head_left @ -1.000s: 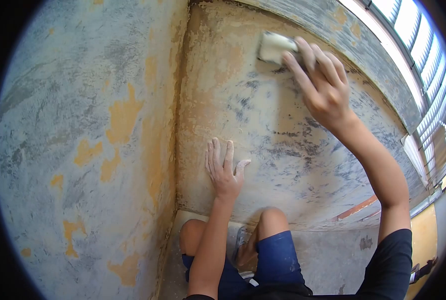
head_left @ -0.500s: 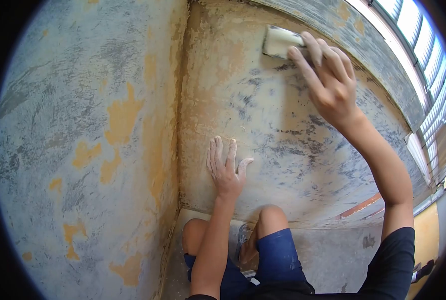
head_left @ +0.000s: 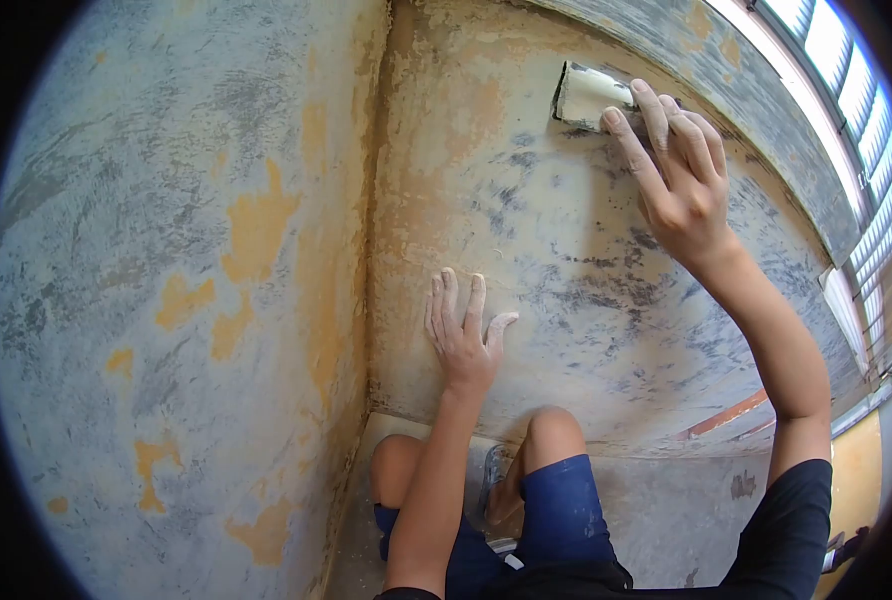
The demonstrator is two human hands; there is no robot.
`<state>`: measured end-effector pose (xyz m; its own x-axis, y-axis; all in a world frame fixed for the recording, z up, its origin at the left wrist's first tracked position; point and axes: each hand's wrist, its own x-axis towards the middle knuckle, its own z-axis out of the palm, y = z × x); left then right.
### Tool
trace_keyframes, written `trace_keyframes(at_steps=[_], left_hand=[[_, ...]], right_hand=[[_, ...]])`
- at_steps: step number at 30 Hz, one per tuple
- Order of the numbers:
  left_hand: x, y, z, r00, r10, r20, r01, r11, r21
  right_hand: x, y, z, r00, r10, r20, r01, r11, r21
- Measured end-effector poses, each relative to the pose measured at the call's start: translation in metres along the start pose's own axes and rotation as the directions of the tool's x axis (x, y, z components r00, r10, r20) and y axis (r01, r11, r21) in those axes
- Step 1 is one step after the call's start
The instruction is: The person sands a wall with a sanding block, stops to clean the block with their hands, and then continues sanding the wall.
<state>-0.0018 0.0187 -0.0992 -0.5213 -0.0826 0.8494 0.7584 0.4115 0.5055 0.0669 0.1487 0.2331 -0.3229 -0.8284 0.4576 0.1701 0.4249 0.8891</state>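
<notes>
My right hand [head_left: 681,175] grips a pale sanding block [head_left: 594,97] with dark edges, its fingers and thumb closed on the block's right end. The block lies against the upper part of the patchy wall [head_left: 526,230], below a curved grey band. My left hand [head_left: 466,335] rests on the same wall, lower and near the corner, fingers spread and holding nothing. White dust coats the fingertips of both hands. The block's underside is hidden against the wall.
To the left, a second wall [head_left: 166,260] with yellowish patches meets this one at a brown corner seam [head_left: 369,220]. My bent knees [head_left: 556,437] are close to the wall's foot, above a grey floor [head_left: 686,500]. Bright louvred panels [head_left: 856,80] are at upper right.
My right hand and the sanding block have shifted slightly right and down along the wall. My left hand keeps its place on the wall; the view has turned a little.
</notes>
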Motion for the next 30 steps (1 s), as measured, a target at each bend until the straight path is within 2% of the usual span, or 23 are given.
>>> trace_keyframes(at_steps=[7, 11, 13, 16, 22, 27, 29, 30], left_hand=[[-0.004, -0.002, 0.006, 1.000, 0.016, -0.021, -0.016, 1.000, -0.006], [-0.003, -0.004, 0.006, 1.000, 0.021, -0.018, -0.021, 1.000, -0.005], [-0.004, -0.003, 0.007, 1.000, 0.021, -0.017, -0.021, 1.000, -0.002], [-0.005, -0.003, 0.007, 1.000, 0.015, -0.012, -0.015, 1.000, 0.010], [-0.005, -0.002, 0.010, 0.999, 0.009, -0.035, -0.010, 1.000, -0.006], [-0.004, -0.005, 0.005, 1.000, 0.006, -0.012, -0.006, 1.000, -0.002], [-0.003, -0.005, 0.003, 1.000, 0.002, 0.015, -0.002, 1.000, 0.014], [-0.003, -0.004, 0.002, 1.000, 0.001, 0.016, -0.001, 1.000, 0.019]], right_hand=[[0.084, -0.028, 0.044, 0.993, -0.016, -0.121, 0.016, 1.000, 0.004], [0.042, -0.010, 0.028, 0.989, -0.032, -0.142, 0.036, 0.999, 0.027], [0.000, -0.002, 0.013, 0.997, -0.010, -0.073, 0.012, 1.000, 0.026], [-0.014, -0.002, 0.003, 0.999, 0.028, -0.028, -0.027, 0.999, 0.040], [0.083, -0.030, 0.043, 0.994, 0.002, -0.112, 0.002, 0.999, 0.038], [0.012, -0.003, 0.017, 0.994, -0.007, -0.105, 0.008, 1.000, 0.009], [-0.010, 0.003, -0.001, 1.000, 0.016, -0.001, -0.016, 1.000, -0.005], [-0.008, 0.000, 0.002, 1.000, 0.018, -0.003, -0.018, 1.000, -0.001]])
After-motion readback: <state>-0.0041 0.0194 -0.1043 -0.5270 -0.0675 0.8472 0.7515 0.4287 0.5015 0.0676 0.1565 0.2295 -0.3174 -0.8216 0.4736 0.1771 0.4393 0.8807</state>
